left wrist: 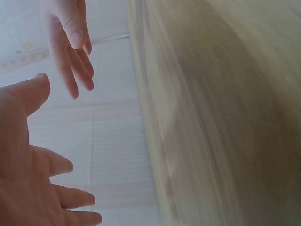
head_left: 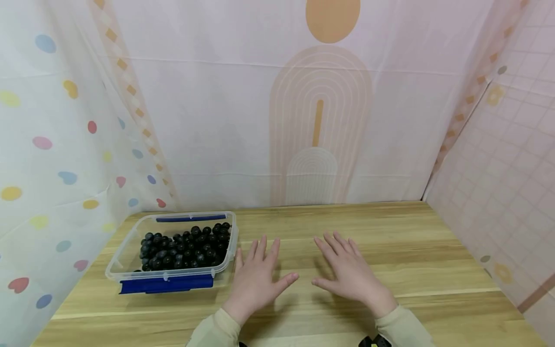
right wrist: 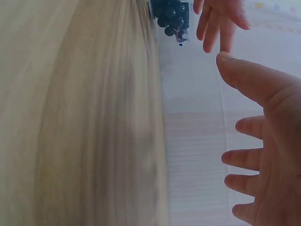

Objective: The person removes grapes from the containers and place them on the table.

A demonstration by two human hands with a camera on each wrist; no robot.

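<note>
My left hand (head_left: 257, 283) hovers over the wooden table with its fingers spread and nothing in it. Just to its left stands a clear plastic container (head_left: 130, 258) with blue clips, lidless, holding many dark round grapes (head_left: 186, 248). My right hand (head_left: 349, 275) is held above the table to the right, fingers spread too, with nothing in its grasp. A gap separates the two thumbs. In the left wrist view the palm of the left hand (left wrist: 23, 160) faces inward, and the right wrist view shows the right hand (right wrist: 277, 155) likewise.
A wooden table (head_left: 433, 270) spreads under both hands. Behind it hangs a pale printed curtain (head_left: 217, 120), with a dotted curtain (head_left: 52, 202) at the left and a grid-patterned one (head_left: 511, 168) at the right.
</note>
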